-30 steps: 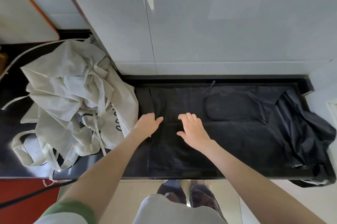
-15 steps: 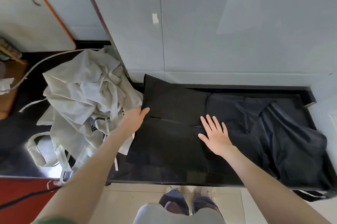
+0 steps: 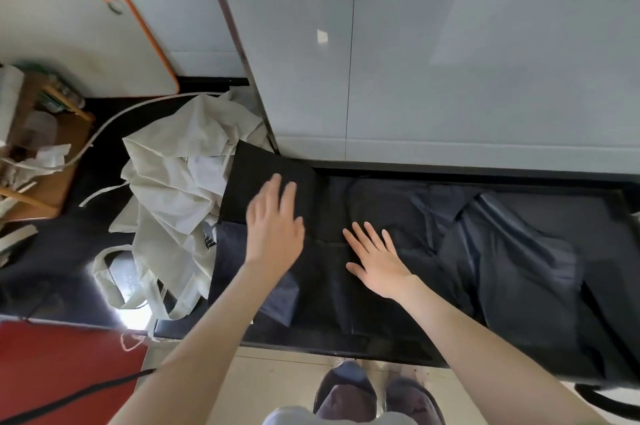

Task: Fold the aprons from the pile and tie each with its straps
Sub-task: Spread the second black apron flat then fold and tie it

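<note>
1. Head view: a black apron [image 3: 329, 289] lies on the dark counter [image 3: 69, 251]. Its left end is folded over and overlaps the pile of cream aprons [image 3: 173, 189].
2. The left hand [image 3: 273, 234] is flat with its fingers straight and close together over that fold. It is blurred, so I cannot tell if it touches.
3. The right hand [image 3: 377, 258] presses flat on the apron's middle, fingers spread.
4. Crumpled dark fabric [image 3: 512, 268] lies to the right.
</note>
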`<state>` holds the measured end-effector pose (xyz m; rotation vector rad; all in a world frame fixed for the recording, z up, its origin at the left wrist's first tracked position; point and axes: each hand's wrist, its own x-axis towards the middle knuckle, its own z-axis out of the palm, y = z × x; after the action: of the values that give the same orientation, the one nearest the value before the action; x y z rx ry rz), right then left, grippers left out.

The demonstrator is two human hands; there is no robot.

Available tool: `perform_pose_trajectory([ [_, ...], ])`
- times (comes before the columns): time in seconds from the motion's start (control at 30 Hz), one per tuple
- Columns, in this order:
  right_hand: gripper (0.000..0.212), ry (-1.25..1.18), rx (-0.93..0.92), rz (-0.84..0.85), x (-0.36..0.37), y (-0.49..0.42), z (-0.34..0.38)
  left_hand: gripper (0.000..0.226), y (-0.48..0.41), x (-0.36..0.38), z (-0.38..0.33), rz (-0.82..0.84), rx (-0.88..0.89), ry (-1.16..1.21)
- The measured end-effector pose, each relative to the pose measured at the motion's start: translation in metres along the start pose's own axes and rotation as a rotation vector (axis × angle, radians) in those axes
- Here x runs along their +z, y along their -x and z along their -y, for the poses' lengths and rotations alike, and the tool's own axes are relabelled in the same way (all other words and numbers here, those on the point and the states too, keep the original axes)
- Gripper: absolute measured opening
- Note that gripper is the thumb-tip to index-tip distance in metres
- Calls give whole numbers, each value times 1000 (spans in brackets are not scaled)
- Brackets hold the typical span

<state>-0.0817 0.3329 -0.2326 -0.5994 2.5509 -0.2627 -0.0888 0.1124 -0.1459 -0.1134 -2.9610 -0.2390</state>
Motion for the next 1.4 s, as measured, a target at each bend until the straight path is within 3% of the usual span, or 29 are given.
perform_pose_trajectory([
  [0.13, 63, 32, -38, -25, -4, 3, -14, 61, 4, 49, -32, 416, 378, -123],
  [0.23, 60, 89, 59, -44, -2, 17, -43, 73, 6, 76, -27, 636, 337, -245],
  [0.43, 63, 21, 330, -144, 0, 63, -114, 76, -1, 81, -31, 761, 238, -238],
  [0.53, 68, -101, 369, -368, -9, 95, -142, 75, -8, 77, -53, 817, 71, -106],
  [0.63, 63, -206, 590, -576, -19, 126, -166, 74, -13, 75, -89, 831, -162, 59],
  [0.77, 58, -294, 1067, -535, -28, 169, -207, 82, -17, 80, -155, 814, 124, 46],
  [0.83, 56, -322, 1179, -440, -24, 190, -223, 85, -17, 84, -189, 821, 272, 78],
  [1.0, 34, -205, 1070, -258, -5, 208, -243, 110, -9, 102, -248, 831, 455, 88],
  [1.17, 14, -112, 969, -416, -1, 211, -261, 139, 1, 124, -249, 869, 512, 13],
  [1.3, 11, -145, 948, -524, -11, 216, -282, 145, 6, 127, -245, 822, 541, 6],
  [1.4, 18, -306, 936, -578, -12, 218, -288, 141, 8, 126, -247, 772, 535, -30],
])
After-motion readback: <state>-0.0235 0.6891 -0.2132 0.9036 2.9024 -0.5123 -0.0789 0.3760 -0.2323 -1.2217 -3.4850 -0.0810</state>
